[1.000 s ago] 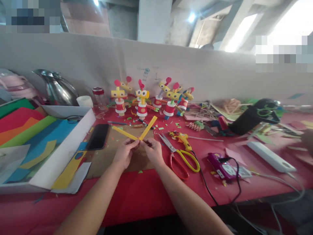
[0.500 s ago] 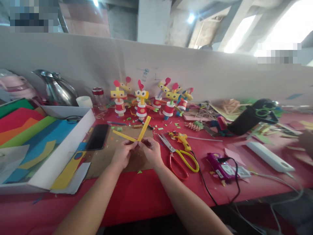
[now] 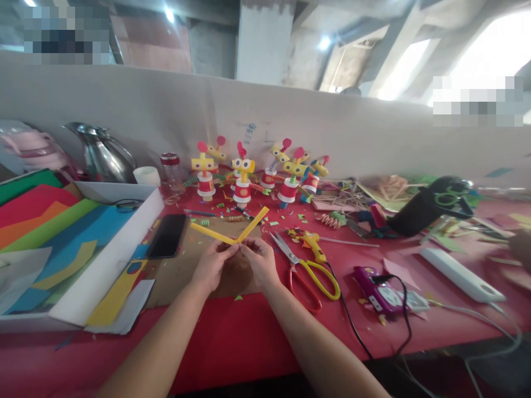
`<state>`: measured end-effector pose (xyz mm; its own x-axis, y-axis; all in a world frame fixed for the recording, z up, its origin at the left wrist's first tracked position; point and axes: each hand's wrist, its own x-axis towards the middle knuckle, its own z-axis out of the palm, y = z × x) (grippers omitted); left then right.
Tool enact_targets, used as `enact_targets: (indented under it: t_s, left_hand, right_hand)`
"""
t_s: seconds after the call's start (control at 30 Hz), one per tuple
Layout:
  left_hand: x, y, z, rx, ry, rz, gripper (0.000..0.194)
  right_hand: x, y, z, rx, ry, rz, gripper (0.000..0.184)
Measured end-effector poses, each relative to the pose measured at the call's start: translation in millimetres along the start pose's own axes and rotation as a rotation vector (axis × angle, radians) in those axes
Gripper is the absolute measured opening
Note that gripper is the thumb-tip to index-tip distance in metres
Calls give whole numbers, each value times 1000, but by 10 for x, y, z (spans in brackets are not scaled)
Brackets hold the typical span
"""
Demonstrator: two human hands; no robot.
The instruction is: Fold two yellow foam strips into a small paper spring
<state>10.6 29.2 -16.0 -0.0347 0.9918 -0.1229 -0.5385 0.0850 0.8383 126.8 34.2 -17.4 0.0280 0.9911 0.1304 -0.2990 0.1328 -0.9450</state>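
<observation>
Yellow paper strips (image 3: pixel 252 224) meet in a V shape at my fingertips, above a brown cardboard sheet (image 3: pixel 166 284). My left hand (image 3: pixel 213 262) pinches them near the joint, under the left arm of the V. Fingers of my right hand (image 3: pixel 260 260) close on the same joint from the other side. Whether it is one folded strip or two separate ones, I cannot tell. Right of my hands lie scissors (image 3: pixel 293 258) with one red and one yellow handle, blades apart. A yellow glue gun (image 3: pixel 315 247) rests just beyond them.
Several paper-cup figures (image 3: pixel 243 190) stand at the back. At left are a white box (image 3: pixel 108 265) of coloured paper, a phone (image 3: pixel 167 236) and a steel jug (image 3: pixel 103 155). A purple power socket (image 3: pixel 379 293) with cables, a white bar (image 3: pixel 460 273) and a black holder (image 3: pixel 423 207) occupy the right.
The right arm of the yellow V has swung outward to the right, so the V is wider. Both hands keep their pinch at the joint. The camera view has shifted slightly.
</observation>
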Motion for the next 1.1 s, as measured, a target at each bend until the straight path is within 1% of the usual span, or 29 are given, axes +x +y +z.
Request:
enact_targets:
  t_s: [0.07,0.17,0.27,0.37,0.43,0.5,0.57,0.63,0.73,0.8,0.83,0.87,0.9,0.97,1.03,1.07,1.1]
  left_hand:
    - [14,3,-13,21,16,10,32]
    - [26,20,-27,75,20,4,31]
    - [16,22,-15,141,18,31,32]
    - [2,1,9,186,-16,64,31]
    - [2,-12,15,212,-12,93,31]
    - [12,-13,10,240,15,109,29]
    - [26,-2,-3,268,58,101,28]
    - [38,12,-18,297,104,86,28]
    - [50,24,-43,334,150,89,28]
    - [54,26,-60,290,165,87,26]
    - [55,27,-67,230,162,76,24]
    - [56,31,-74,147,151,57,23]
    - [55,37,-78,55,132,30,21]
    - [46,56,-78,-120,81,-39,16]
    - [28,79,-69,-233,40,-115,13]
    - [17,89,-63,-267,26,-151,12]
    - [5,96,-56,-291,18,-182,12]
  right_hand:
    - [-8,5,2,8,-12,8,16]
    - [-9,19,-15,-49,-5,-5,14]
    - [-7,22,-30,-102,-22,-27,18]
    - [-12,7,-27,-105,-51,-36,21]
    - [-13,-10,-25,-96,-31,-34,23]
    - [-3,-32,-40,-72,22,-15,27]
    - [28,-63,-77,-35,110,14,29]
    - [78,-106,-134,15,194,31,28]
    - [159,-176,-215,90,296,11,28]
    - [184,-207,-235,154,346,-24,32]
    - [182,-213,-231,181,353,-31,34]
    - [168,-210,-218,190,336,-29,34]
    - [146,-199,-197,168,289,-23,33]
    - [87,-156,-144,36,122,-37,29]
    - [30,-102,-93,-158,-56,-136,33]
    - [8,-77,-75,-255,-117,-202,36]
    - [-7,-56,-62,-339,-151,-266,35]
